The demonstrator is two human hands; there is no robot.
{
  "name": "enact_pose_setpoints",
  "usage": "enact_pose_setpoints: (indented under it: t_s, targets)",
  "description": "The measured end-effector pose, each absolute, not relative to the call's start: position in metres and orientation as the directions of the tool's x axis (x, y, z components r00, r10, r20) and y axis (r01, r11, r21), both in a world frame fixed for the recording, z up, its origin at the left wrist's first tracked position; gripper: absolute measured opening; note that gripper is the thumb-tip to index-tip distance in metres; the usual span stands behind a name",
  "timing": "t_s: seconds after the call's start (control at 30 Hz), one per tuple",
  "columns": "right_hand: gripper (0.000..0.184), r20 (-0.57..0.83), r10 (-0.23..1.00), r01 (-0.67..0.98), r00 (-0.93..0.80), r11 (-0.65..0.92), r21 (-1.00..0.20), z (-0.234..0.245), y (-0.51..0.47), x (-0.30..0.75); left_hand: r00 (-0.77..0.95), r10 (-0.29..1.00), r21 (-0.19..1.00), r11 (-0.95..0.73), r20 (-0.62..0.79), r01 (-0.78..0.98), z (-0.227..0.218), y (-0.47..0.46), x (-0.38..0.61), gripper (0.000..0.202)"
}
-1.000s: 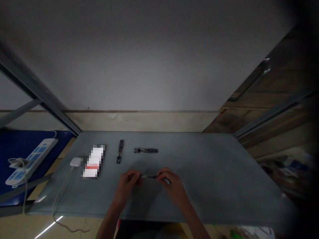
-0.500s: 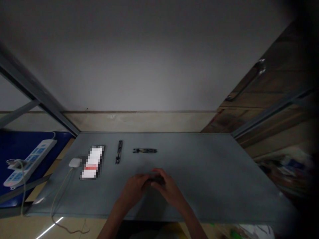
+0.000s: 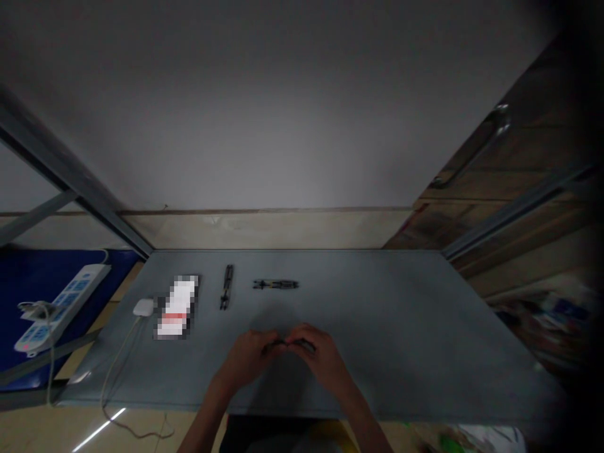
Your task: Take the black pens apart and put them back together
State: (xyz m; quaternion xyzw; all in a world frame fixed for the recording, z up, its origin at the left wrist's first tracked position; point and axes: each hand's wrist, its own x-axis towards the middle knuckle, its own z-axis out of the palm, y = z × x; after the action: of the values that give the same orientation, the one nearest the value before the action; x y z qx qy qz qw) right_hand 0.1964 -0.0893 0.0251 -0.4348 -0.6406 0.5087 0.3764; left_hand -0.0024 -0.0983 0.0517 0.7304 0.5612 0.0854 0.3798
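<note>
The left hand (image 3: pixel 248 358) and right hand (image 3: pixel 321 358) are together, pinching a small dark object (image 3: pixel 287 344), too dim to identify, above the grey worktop (image 3: pixel 377 327); a lengthwise dark piece (image 3: pixel 227 287) and a crosswise dark piece (image 3: pixel 275 284) lie beyond.

A small, dark, slender item (image 3: pixel 285 343) was observed lying roughly level, held between the fingers (image 3: pixel 302 335) of both hands over the bench (image 3: pixel 401 327). It was largely concealed, and its exact type could not be determined.

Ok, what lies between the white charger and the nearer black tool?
A pixelated white-and-red packet lies there, between the white charger and the black tool, in the head view.
</note>
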Motion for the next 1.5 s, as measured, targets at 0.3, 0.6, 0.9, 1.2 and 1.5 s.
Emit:
enact_pose_setpoints:
  t_s: [0.3,0.6,0.9,1.2,1.5]
  targets:
    - [0.008,0.135,0.926,0.15,-0.353,0.198,-0.969,0.031,-0.093,0.195,0.424,0.878,0.744,-0.128,-0.222,0.656,0.051,-0.095,-0.008,0.036]
    - [0.02,-0.132,0.915,0.281,-0.381,-0.022,-0.959,0.031,-0.089,0.199,0.392,0.877,0.689,-0.103,-0.278,0.718,0.055,-0.1,-0.004,0.034]
    - [0.024,-0.14,0.932,0.303,-0.334,-0.034,-0.952,0.042,-0.082,0.22,0.343,0.908,0.686,-0.091,-0.24,0.722,0.051,-0.099,-0.025,0.036]
    - [0.03,-0.14,0.967,0.214,-0.214,-0.094,-0.972,0.03,-0.071,0.256,0.299,0.92,0.685,-0.049,-0.252,0.727,0.053,-0.1,-0.046,0.04]
    - [0.027,0.136,0.982,0.567,0.132,0.038,-0.823,0.002,-0.02,0.238,0.095,0.972,0.701,0.085,-0.214,0.708,0.043,-0.105,-0.033,0.042]
